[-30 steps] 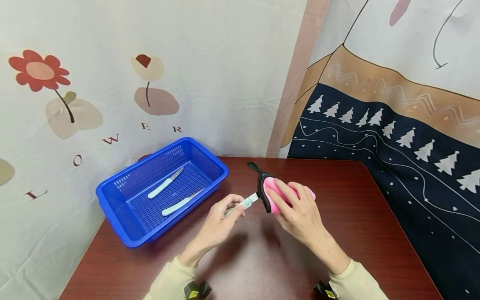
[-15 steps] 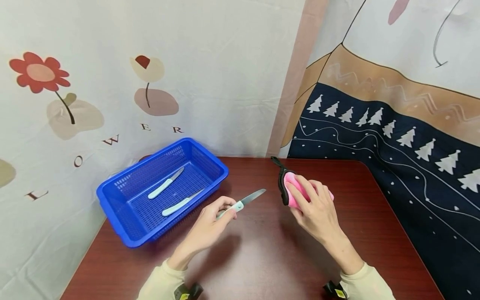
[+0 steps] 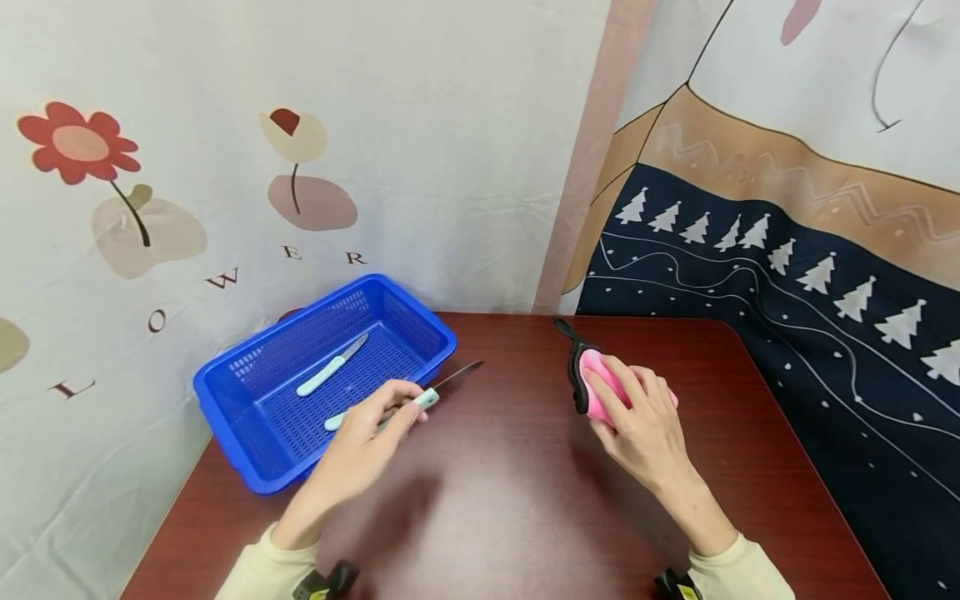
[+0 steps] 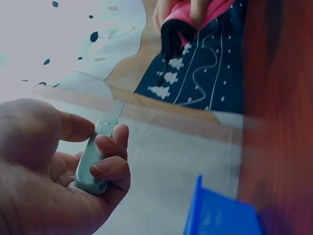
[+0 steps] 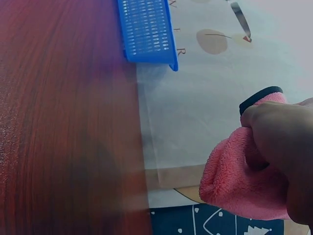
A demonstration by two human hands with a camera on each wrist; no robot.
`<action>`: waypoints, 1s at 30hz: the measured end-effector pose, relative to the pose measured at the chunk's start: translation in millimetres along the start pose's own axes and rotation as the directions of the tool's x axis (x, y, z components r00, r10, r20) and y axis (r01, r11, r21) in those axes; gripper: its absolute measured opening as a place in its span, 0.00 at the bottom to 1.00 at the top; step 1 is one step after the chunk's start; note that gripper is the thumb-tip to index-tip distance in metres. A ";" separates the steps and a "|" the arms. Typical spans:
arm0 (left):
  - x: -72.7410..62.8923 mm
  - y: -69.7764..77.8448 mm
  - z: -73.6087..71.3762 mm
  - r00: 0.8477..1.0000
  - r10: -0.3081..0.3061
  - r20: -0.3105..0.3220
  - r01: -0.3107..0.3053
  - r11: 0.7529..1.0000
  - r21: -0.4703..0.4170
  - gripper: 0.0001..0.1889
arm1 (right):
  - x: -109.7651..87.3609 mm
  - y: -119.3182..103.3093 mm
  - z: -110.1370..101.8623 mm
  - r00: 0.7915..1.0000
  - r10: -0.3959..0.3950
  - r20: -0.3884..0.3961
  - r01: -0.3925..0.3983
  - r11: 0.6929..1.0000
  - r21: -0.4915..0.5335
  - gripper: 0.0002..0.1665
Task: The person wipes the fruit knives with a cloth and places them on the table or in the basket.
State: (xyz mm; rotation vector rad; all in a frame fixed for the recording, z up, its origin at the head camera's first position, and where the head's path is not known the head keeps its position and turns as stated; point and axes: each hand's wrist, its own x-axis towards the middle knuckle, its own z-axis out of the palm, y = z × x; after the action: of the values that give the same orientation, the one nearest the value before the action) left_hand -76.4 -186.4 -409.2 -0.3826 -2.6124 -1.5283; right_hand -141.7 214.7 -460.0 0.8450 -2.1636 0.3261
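Observation:
My left hand grips a small knife by its pale mint handle, the blade pointing away to the right. It hovers at the near right side of the blue basket, partly covering one knife inside. In the left wrist view, thumb and curled fingers surround the knife handle. My right hand holds a bunched pink cloth with a black edge and hanging loop above the table. Pink fluffy cloth bulges below the fingers in the right wrist view.
Two similar knives lie in the basket: a farther knife and a nearer knife. The dark red wooden table has its back edge against a printed curtain.
The knife blade, earlier against the cloth, is now apart from it. My left hand has carried the knife left toward the basket. My right hand has shifted right with the cloth.

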 end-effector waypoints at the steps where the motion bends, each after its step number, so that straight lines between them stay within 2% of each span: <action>1: -0.5 0.4 -5.1 1.000 -0.003 -0.008 0.004 1.000 0.019 0.09 | -0.2 0.5 -0.1 1.000 0.000 0.000 0.000 1.000 0.000 0.37; 8: 4.2 -0.6 -35.6 0.994 0.038 -0.100 -0.022 0.987 0.159 0.09 | -1.3 1.8 -0.3 1.000 0.002 0.006 -0.002 1.000 0.004 0.36; 16: 13.7 -14.4 -61.6 0.988 0.049 -0.147 -0.008 0.963 0.268 0.11 | -1.7 1.7 -1.1 1.000 0.008 0.029 -0.008 1.000 0.001 0.36; 21: 21.9 -26.4 -72.8 0.986 0.055 -0.160 -0.003 0.951 0.311 0.14 | -3.2 2.2 -1.2 1.000 0.008 0.022 -0.008 1.000 0.003 0.35; 26: 30.3 -39.1 -83.7 0.990 0.005 -0.140 0.042 0.943 0.329 0.16 | -4.8 2.7 -1.7 1.000 0.010 0.028 -0.010 1.000 0.000 0.34; 30: 37.9 -50.7 -91.0 0.992 0.018 -0.127 0.029 0.934 0.355 0.16 | -5.4 2.8 -2.0 1.000 0.012 0.028 -0.012 1.000 0.002 0.34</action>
State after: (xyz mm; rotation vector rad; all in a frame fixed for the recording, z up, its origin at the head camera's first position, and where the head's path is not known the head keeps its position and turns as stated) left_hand -130.5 -282.7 -399.3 -0.2338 -2.7091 -1.0052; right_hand -139.8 220.3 -462.6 0.8432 -2.1954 0.3248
